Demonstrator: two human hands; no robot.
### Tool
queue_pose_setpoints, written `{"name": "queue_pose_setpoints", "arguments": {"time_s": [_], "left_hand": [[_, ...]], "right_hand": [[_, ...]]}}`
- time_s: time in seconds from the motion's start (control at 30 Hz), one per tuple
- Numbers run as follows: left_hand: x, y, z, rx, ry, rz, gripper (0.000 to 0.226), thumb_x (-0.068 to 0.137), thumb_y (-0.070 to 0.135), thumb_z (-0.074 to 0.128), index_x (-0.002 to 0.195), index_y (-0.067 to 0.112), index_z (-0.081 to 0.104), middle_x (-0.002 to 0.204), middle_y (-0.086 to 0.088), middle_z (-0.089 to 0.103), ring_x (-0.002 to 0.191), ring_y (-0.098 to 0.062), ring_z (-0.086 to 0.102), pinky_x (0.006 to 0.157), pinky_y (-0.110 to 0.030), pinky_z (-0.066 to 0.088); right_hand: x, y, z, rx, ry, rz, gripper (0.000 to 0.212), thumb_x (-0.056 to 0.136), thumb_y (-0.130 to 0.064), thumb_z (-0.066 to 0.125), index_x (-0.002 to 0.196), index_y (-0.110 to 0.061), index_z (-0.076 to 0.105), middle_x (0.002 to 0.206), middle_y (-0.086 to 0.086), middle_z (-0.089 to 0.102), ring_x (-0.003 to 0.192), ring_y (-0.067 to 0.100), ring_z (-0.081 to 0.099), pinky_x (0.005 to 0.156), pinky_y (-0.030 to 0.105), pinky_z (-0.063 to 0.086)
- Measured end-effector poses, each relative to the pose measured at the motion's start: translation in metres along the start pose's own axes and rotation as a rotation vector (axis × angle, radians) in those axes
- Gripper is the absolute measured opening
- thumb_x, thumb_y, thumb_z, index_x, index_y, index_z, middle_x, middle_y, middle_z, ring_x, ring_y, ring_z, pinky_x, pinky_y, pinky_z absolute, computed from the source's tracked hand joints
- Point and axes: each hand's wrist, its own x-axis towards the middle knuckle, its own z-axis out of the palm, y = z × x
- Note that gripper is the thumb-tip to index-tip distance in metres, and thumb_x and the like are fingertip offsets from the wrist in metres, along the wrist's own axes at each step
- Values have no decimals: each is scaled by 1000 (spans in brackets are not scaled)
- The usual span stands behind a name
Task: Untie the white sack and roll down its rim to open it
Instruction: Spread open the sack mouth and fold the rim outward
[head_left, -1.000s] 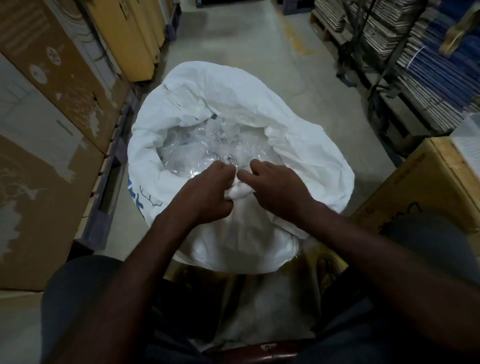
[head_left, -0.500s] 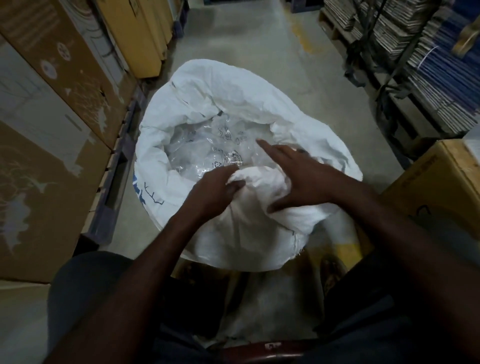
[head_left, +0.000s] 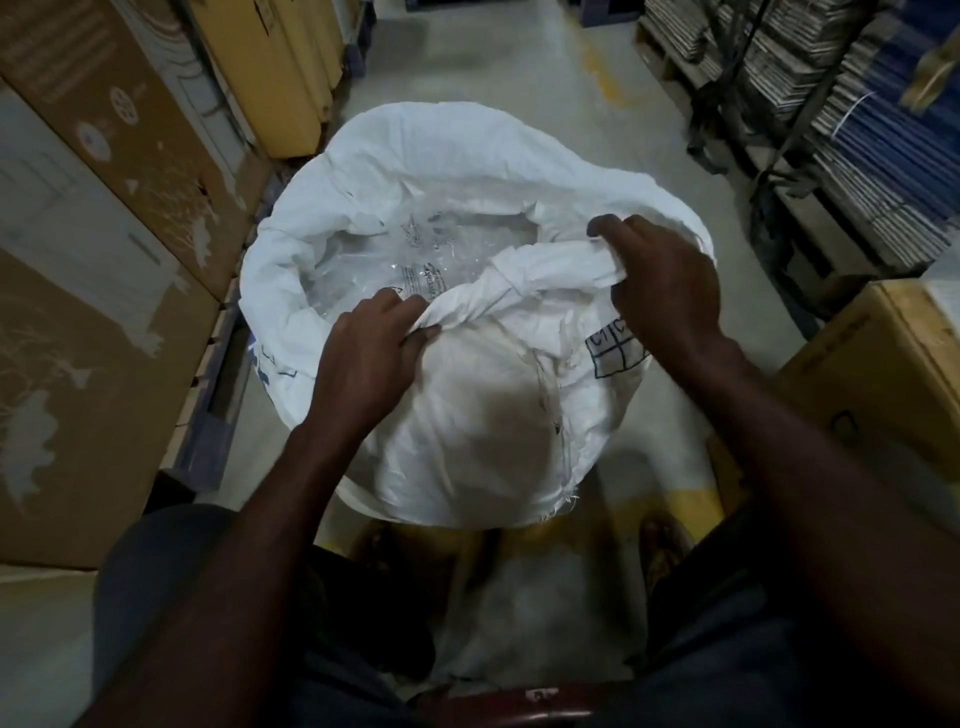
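The white sack (head_left: 467, 431) stands on the floor in front of me with its mouth open. A clear plastic liner (head_left: 415, 254) with printed marks shows inside. The far rim (head_left: 441, 135) is rolled outward. My left hand (head_left: 371, 358) grips the bunched near rim at its left end. My right hand (head_left: 662, 280) grips the same twisted fold of rim further right, fingers curled over it. The fold stretches between both hands above the sack's near wall.
Large cardboard boxes (head_left: 104, 260) line the left on a blue pallet (head_left: 218, 395). Yellow boxes (head_left: 280, 67) stand behind them. Stacked printed sheets (head_left: 857, 145) fill pallets on the right. A cardboard box (head_left: 883, 374) sits near my right arm. Concrete floor (head_left: 519, 62) runs ahead.
My right hand moved right along the near rim and closed on it. My hands now hold the fold stretched apart; earlier they were close together at the middle.
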Motion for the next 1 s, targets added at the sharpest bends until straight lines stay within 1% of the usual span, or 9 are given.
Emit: {"name": "queue_pose_setpoints", "arguments": {"time_s": [0.17, 0.3, 0.43, 0.57, 0.73, 0.8, 0.87, 0.93, 1.0], "left_hand": [[-13, 7, 6, -76, -67, 18, 29, 93, 36, 72, 114, 19, 62, 111, -4, 59, 100, -33, 62, 83, -48, 53], [-9, 42, 11, -258, -150, 80, 80, 81, 28, 79, 153, 11, 50, 147, -8, 57, 133, -30, 58, 111, -45, 51], [-3, 69, 21, -437, -244, 22, 97, 87, 43, 81, 167, 13, 34, 159, -6, 52, 142, -25, 54, 115, -47, 49], [9, 83, 25, -349, -216, -146, 106, 72, 87, 77, 155, 32, 41, 144, 9, 61, 130, -18, 63, 100, -47, 57], [14, 94, 36, -17, -79, -137, 66, 84, 71, 72, 116, 23, 40, 97, 3, 66, 91, -36, 71, 65, -41, 48], [18, 88, 38, 25, -72, -143, 55, 89, 60, 70, 117, 21, 43, 98, -2, 71, 92, -41, 72, 64, -41, 44], [18, 81, 39, 77, -50, -129, 50, 95, 57, 63, 124, 19, 50, 99, -7, 75, 93, -44, 73, 67, -45, 48], [16, 76, 39, 91, -35, -118, 55, 99, 57, 55, 135, 16, 54, 100, -12, 77, 95, -46, 74, 70, -48, 53], [14, 74, 38, 94, -39, -125, 63, 98, 60, 44, 140, 14, 54, 101, -15, 77, 95, -48, 73, 71, -49, 52]], "right_hand": [[-8, -5, 15, -7, -63, -71, 65, 76, -21, 28, 129, -26, 66, 99, 8, 63, 85, 36, 60, 72, 44, 48], [-14, -14, 22, 26, -62, -78, 38, 78, -8, 51, 111, -22, 63, 90, 6, 56, 79, 32, 54, 64, 42, 42], [-16, -18, 22, 86, -42, -90, 30, 80, -3, 64, 104, -19, 56, 87, 4, 50, 80, 29, 50, 62, 43, 39], [-16, -18, 15, 153, -57, -105, 32, 76, -5, 65, 102, -19, 53, 89, 2, 49, 83, 26, 49, 64, 42, 40], [-12, -19, 8, 232, -134, -144, 33, 73, -2, 57, 103, -15, 58, 97, 3, 53, 89, 30, 55, 70, 44, 45], [-9, -17, 4, 214, -190, -227, 46, 75, -11, 58, 120, -18, 63, 122, 6, 57, 114, 30, 56, 95, 51, 47], [-11, -18, 0, 141, -291, -335, 73, 77, -32, 62, 149, -25, 51, 155, 9, 43, 148, 31, 36, 122, 59, 27], [-17, -24, -1, 26, -408, -419, 105, 74, -57, 69, 165, -32, 23, 171, 8, 19, 161, 31, 10, 126, 65, 11], [-25, -29, 5, -97, -469, -425, 129, 68, -66, 79, 168, -34, 4, 175, 6, 6, 162, 33, -1, 124, 71, 11]]}}
